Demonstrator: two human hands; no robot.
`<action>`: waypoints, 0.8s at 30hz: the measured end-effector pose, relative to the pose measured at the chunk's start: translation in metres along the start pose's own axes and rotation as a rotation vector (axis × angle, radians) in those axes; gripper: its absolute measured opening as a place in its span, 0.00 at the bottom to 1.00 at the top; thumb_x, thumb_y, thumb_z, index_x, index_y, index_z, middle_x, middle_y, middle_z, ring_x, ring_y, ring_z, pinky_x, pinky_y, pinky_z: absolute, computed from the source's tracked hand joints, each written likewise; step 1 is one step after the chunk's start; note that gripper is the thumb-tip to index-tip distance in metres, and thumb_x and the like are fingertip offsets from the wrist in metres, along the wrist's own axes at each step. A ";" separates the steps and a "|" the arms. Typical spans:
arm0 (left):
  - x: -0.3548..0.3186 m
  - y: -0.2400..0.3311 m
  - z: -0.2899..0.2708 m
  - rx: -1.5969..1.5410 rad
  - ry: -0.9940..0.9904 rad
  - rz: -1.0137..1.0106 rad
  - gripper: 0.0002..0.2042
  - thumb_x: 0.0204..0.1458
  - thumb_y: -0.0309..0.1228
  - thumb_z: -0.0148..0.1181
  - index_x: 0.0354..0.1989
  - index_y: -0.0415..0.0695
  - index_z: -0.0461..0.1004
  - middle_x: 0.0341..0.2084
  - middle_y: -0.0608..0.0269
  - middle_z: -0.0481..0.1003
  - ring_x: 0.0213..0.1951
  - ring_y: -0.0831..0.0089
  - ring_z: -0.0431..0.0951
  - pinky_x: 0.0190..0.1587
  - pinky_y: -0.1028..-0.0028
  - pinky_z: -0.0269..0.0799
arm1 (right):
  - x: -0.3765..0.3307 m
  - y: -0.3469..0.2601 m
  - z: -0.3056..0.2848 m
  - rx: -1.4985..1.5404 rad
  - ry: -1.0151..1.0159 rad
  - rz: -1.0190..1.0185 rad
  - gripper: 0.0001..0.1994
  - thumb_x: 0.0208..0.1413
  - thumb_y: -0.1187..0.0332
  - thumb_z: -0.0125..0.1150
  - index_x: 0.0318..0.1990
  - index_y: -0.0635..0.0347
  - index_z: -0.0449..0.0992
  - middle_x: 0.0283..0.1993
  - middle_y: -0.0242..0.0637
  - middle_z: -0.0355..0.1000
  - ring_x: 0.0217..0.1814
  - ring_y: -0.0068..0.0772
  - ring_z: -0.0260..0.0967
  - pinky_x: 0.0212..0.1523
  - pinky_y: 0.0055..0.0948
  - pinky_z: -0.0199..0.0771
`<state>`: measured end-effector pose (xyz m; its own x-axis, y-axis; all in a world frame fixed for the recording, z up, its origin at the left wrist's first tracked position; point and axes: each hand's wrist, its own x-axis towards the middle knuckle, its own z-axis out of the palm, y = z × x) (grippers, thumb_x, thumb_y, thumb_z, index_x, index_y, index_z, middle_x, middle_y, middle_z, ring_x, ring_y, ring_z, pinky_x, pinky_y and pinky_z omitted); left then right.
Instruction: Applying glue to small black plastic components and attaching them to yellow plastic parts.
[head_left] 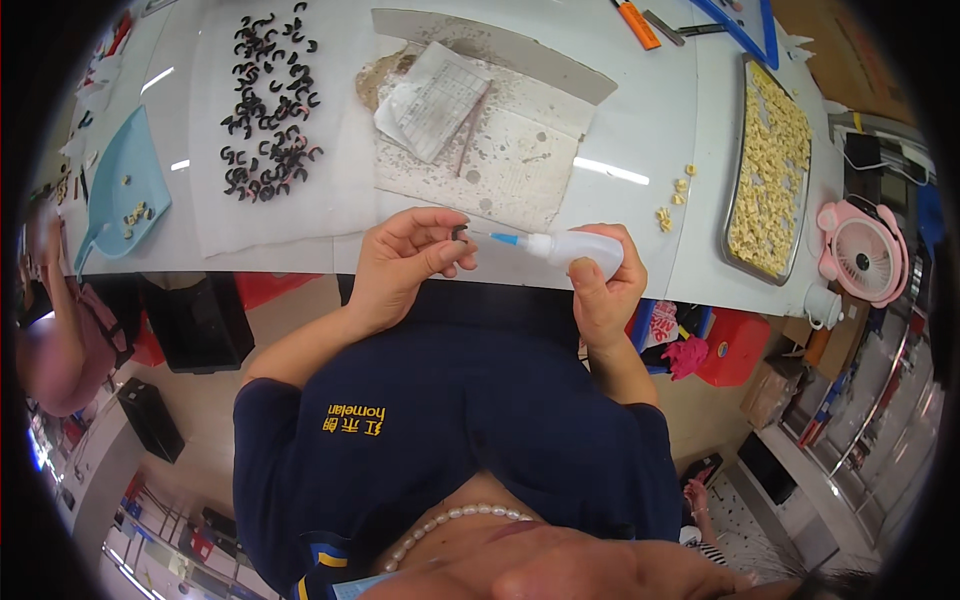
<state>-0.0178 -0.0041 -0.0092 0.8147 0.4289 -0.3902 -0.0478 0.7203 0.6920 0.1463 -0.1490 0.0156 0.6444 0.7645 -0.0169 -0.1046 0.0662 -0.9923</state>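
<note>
My left hand [408, 258] pinches a small dark curved piece [459, 233] between thumb and fingertips, just above the table's near edge. Wrapped in my right hand [608, 290] is a translucent white squeeze bottle [583, 248] lying almost level. Its blue needle tip [508, 239] points left at the curved piece; whether the thin needle touches it I cannot tell. Beyond my left hand, many similar black C-shaped pieces [270, 110] lie spread on a white sheet [340, 190]. Straight ahead sits a stained cardboard flap [520, 180] bearing a folded printed paper [440, 100].
At the right stands a metal tray [733, 205] full of small cream-yellow pieces [770, 160], several more [664, 218] loose beside it. A pink fan [862, 255] is past the tray. A light-blue dustpan [125, 170] lies left; an orange cutter [637, 25] lies at the back.
</note>
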 end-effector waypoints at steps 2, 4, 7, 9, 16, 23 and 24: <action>0.001 -0.003 0.004 -0.003 0.019 0.019 0.14 0.48 0.21 0.58 0.44 0.37 0.68 0.33 0.57 0.75 0.33 0.74 0.76 0.32 0.82 0.69 | -0.003 -0.001 -0.001 -0.012 0.010 -0.044 0.12 0.48 0.70 0.62 0.37 0.64 0.67 0.32 0.31 0.69 0.33 0.16 0.62 0.34 0.17 0.64; 0.002 -0.007 0.007 0.011 -0.003 0.015 0.14 0.48 0.21 0.57 0.45 0.37 0.68 0.33 0.58 0.75 0.33 0.73 0.76 0.32 0.82 0.69 | -0.006 0.000 0.001 0.024 0.086 -0.074 0.12 0.47 0.69 0.63 0.34 0.65 0.67 0.30 0.33 0.71 0.29 0.17 0.65 0.30 0.18 0.66; 0.002 -0.008 0.007 0.034 -0.030 0.004 0.14 0.49 0.20 0.57 0.45 0.37 0.68 0.33 0.59 0.75 0.34 0.73 0.76 0.33 0.82 0.70 | -0.012 0.004 0.001 -0.294 0.086 -0.288 0.12 0.46 0.70 0.63 0.33 0.64 0.66 0.27 0.36 0.71 0.25 0.18 0.67 0.25 0.18 0.66; 0.001 -0.007 0.007 0.039 -0.040 -0.006 0.14 0.49 0.20 0.57 0.45 0.37 0.69 0.34 0.60 0.75 0.35 0.73 0.77 0.34 0.82 0.70 | -0.011 0.001 0.002 -0.371 0.079 -0.364 0.12 0.45 0.70 0.64 0.33 0.63 0.66 0.23 0.38 0.71 0.21 0.22 0.67 0.21 0.20 0.66; -0.001 -0.007 0.009 0.046 -0.030 -0.022 0.14 0.49 0.20 0.57 0.45 0.37 0.69 0.34 0.61 0.75 0.35 0.74 0.77 0.34 0.83 0.70 | -0.013 0.001 0.006 -0.537 0.023 -0.450 0.12 0.39 0.72 0.67 0.32 0.62 0.70 0.21 0.37 0.69 0.16 0.29 0.65 0.17 0.22 0.64; -0.003 -0.007 0.007 0.040 -0.047 -0.020 0.14 0.49 0.20 0.57 0.45 0.37 0.69 0.34 0.60 0.75 0.35 0.75 0.77 0.34 0.84 0.70 | -0.014 0.000 0.012 -0.528 0.020 -0.475 0.12 0.37 0.72 0.68 0.30 0.61 0.71 0.21 0.36 0.68 0.16 0.30 0.64 0.16 0.23 0.63; -0.003 -0.008 0.007 0.040 -0.046 -0.021 0.14 0.49 0.20 0.57 0.45 0.37 0.69 0.34 0.60 0.75 0.35 0.75 0.77 0.34 0.84 0.70 | -0.013 0.000 0.012 -0.527 0.019 -0.474 0.12 0.37 0.72 0.68 0.30 0.61 0.71 0.21 0.36 0.68 0.16 0.30 0.64 0.16 0.23 0.63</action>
<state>-0.0156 -0.0145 -0.0092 0.8410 0.3880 -0.3769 -0.0083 0.7059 0.7082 0.1290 -0.1511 0.0176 0.5434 0.7186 0.4340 0.5680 0.0659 -0.8204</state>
